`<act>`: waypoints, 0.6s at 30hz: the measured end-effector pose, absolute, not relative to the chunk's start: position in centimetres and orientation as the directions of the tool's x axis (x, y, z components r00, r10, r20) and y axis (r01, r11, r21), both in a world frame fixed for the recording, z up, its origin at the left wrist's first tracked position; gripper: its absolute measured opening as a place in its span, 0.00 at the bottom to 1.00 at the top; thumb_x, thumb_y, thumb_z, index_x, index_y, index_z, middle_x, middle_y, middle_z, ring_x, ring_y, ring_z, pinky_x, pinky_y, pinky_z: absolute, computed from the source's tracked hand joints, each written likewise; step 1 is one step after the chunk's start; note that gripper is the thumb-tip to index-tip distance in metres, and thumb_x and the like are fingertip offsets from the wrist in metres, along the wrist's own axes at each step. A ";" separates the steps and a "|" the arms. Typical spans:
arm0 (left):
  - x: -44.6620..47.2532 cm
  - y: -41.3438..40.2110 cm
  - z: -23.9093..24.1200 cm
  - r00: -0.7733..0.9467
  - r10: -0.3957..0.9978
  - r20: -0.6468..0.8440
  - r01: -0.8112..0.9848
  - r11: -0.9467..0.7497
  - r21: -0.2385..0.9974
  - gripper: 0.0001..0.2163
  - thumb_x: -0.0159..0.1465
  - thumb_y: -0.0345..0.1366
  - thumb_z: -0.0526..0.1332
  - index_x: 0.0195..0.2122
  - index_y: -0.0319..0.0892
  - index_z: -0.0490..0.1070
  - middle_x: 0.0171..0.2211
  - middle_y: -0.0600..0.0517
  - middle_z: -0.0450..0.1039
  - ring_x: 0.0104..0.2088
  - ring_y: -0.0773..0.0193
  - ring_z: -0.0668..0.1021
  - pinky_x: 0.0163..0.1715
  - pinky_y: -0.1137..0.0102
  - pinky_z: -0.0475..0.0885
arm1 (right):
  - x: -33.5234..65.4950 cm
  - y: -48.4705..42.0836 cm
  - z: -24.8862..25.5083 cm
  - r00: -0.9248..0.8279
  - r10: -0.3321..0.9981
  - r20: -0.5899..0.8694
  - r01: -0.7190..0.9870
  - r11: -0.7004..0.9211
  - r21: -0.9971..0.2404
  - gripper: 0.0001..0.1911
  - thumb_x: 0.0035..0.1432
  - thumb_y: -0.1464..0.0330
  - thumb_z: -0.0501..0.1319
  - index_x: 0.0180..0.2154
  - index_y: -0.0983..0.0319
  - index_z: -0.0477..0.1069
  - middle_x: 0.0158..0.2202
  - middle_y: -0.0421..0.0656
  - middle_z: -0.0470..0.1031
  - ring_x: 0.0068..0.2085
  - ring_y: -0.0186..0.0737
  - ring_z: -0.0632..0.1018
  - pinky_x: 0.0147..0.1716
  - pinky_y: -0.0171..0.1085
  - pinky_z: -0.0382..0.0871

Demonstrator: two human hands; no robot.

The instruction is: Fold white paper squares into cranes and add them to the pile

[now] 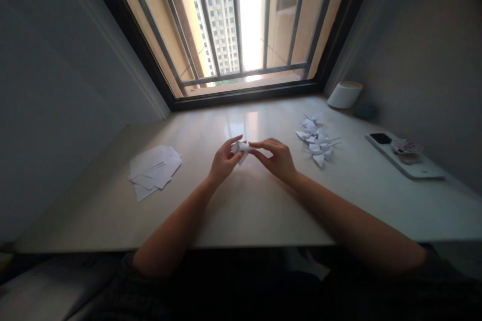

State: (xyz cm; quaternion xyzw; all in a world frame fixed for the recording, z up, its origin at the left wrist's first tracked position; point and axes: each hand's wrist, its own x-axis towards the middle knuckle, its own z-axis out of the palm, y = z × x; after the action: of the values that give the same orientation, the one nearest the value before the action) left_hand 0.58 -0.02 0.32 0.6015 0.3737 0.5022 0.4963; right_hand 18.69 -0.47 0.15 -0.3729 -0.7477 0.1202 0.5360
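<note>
Folded paper piece [241, 147]: one, held between two hands at dial centre.
Left hand [225, 161] and right hand [276, 157]: each pinching it, thumb against fingers, apparently steadying both ends. Paper sheets [160, 163]: one stack, 9 o'clock, likely placed for left-side reach. Folded shapes [318, 138]: one heap, 3 o'clock, seemingly separated from flat stock; overlap prevents counting either group singly. Phone [417, 168]: one, 3 o'clock, farther out.

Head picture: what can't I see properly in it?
In the head view:
Folded paper: partly hidden by the left hand and right hand.
Paper pile: the top layer covers most of the rest.
Window: top cut off by the picture's edge.
Thing on the phone: blurred, too small to identify.
</note>
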 end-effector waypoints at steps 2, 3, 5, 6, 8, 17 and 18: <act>0.6 -0.1 0.4 0.222 0.947 0.234 -0.050 -0.229 0.972 0.25 0.57 0.36 0.65 0.55 0.39 0.66 0.50 0.42 0.73 0.47 0.57 0.77 0.47 0.65 0.71 | 18.7 -0.5 0.1 -0.135 0.690 0.711 0.436 0.686 -0.583 0.09 0.56 0.63 0.64 0.40 0.55 0.77 0.35 0.42 0.81 0.35 0.41 0.78 0.38 0.41 0.72; 0.6 -0.1 0.5 0.219 0.947 0.236 -0.049 -0.231 0.972 0.24 0.57 0.36 0.65 0.55 0.39 0.66 0.50 0.42 0.74 0.47 0.57 0.77 0.47 0.65 0.71 | 18.6 -0.5 0.1 -0.127 0.692 0.711 0.433 0.684 -0.587 0.09 0.56 0.63 0.64 0.39 0.55 0.77 0.35 0.42 0.81 0.35 0.41 0.78 0.38 0.41 0.72; 0.6 -0.2 0.6 0.211 0.947 0.242 -0.042 -0.238 0.970 0.23 0.57 0.36 0.64 0.54 0.40 0.67 0.50 0.42 0.74 0.46 0.58 0.77 0.46 0.66 0.71 | 18.5 -0.6 0.1 -0.110 0.700 0.705 0.424 0.675 -0.604 0.08 0.56 0.63 0.64 0.39 0.55 0.77 0.34 0.42 0.81 0.35 0.41 0.78 0.37 0.41 0.72; 0.6 -0.3 0.6 0.208 0.947 0.244 -0.038 -0.241 0.970 0.22 0.57 0.36 0.64 0.54 0.40 0.67 0.49 0.43 0.74 0.46 0.58 0.77 0.45 0.66 0.72 | 18.5 -0.6 0.1 -0.104 0.706 0.701 0.418 0.670 -0.613 0.08 0.56 0.63 0.64 0.38 0.55 0.77 0.34 0.41 0.81 0.35 0.40 0.78 0.37 0.41 0.72; 0.6 -0.3 0.7 0.204 0.947 0.248 -0.026 -0.248 0.968 0.21 0.58 0.36 0.64 0.53 0.40 0.68 0.49 0.43 0.75 0.45 0.59 0.78 0.43 0.68 0.72 | 18.3 -0.7 0.1 -0.089 0.717 0.692 0.407 0.660 -0.632 0.08 0.55 0.63 0.65 0.38 0.55 0.78 0.34 0.41 0.81 0.35 0.40 0.78 0.37 0.40 0.72; 0.8 -0.6 0.8 0.184 0.947 0.263 0.040 -0.275 0.961 0.21 0.58 0.36 0.63 0.54 0.41 0.68 0.48 0.45 0.75 0.46 0.57 0.77 0.46 0.66 0.72 | 18.1 -1.0 0.4 -0.082 0.732 0.676 0.383 0.649 -0.657 0.09 0.55 0.63 0.65 0.39 0.55 0.78 0.34 0.42 0.81 0.35 0.40 0.78 0.37 0.40 0.72; 0.8 -0.7 0.8 0.188 0.943 0.274 0.073 -0.292 0.954 0.21 0.59 0.37 0.63 0.54 0.42 0.69 0.49 0.45 0.75 0.47 0.57 0.77 0.47 0.66 0.71 | 18.1 -1.0 0.4 -0.078 0.734 0.675 0.388 0.646 -0.657 0.09 0.55 0.63 0.64 0.39 0.54 0.78 0.34 0.42 0.81 0.35 0.40 0.78 0.37 0.40 0.72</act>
State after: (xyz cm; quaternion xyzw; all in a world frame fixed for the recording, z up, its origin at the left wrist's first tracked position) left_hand 0.76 -0.67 0.83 0.6330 0.4012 0.4950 0.4396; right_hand 18.14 -1.03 0.37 -0.3908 -0.7176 0.1555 0.5550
